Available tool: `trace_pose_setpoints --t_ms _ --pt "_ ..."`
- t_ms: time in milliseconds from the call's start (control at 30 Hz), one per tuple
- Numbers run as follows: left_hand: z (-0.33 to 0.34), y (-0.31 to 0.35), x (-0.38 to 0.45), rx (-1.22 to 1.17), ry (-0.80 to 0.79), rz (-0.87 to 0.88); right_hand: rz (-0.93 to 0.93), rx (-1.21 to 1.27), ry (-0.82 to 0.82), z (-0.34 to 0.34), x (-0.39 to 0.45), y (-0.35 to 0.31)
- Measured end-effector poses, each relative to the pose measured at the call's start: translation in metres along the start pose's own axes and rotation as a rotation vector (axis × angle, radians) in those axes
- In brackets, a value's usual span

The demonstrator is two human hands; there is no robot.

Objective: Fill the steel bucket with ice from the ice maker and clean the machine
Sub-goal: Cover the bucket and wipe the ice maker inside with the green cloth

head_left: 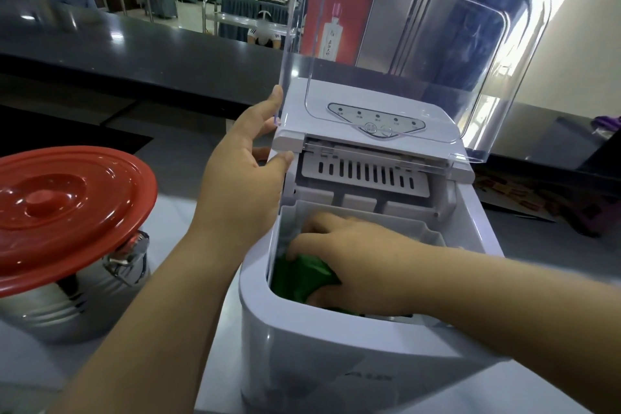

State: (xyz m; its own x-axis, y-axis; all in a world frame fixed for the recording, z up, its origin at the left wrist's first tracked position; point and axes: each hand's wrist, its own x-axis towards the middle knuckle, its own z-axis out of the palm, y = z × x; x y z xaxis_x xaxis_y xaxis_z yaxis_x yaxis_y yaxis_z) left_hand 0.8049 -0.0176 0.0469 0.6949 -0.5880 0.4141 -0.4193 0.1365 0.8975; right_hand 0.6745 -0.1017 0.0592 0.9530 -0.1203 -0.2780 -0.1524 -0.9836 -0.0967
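A white ice maker (pixel 336 356) stands in front of me with its clear plastic lid (pixel 420 44) raised upright. My right hand (pixel 353 259) is down inside the machine's open compartment, closed on a green cloth (pixel 299 277) pressed against the inner left wall. My left hand (pixel 248 165) rests against the machine's upper left side, thumb near the lid's lower left edge, fingers spread along the housing. A steel bucket (pixel 57 309) stands at the left with a red lid (pixel 64 212) on it and a latch on its side. No ice is visible.
The machine and bucket stand on a pale counter (pixel 188 171). A dark raised bar top (pixel 134 44) runs behind them. A red box (pixel 339 7) stands behind the clear lid. Papers and a purple item lie at the right. Chairs, tables and people fill the room beyond.
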Motion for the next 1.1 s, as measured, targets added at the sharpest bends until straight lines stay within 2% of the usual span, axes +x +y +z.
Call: trace_pose_setpoints --t_ms 233,733,867,1100 --pt "0.0 0.0 0.0 -0.002 -0.004 -0.001 -0.094 -0.118 -0.022 0.005 0.011 -0.001" --pt "0.0 0.0 -0.001 0.003 0.001 -0.007 -0.129 -0.227 -0.124 0.008 0.019 -0.006" --pt "0.0 0.001 -0.001 0.003 -0.001 -0.002 -0.084 -0.19 -0.152 0.006 0.015 -0.003" --pt "0.001 0.002 -0.002 0.009 -0.002 0.018 -0.021 -0.056 -0.034 0.001 0.007 -0.003"
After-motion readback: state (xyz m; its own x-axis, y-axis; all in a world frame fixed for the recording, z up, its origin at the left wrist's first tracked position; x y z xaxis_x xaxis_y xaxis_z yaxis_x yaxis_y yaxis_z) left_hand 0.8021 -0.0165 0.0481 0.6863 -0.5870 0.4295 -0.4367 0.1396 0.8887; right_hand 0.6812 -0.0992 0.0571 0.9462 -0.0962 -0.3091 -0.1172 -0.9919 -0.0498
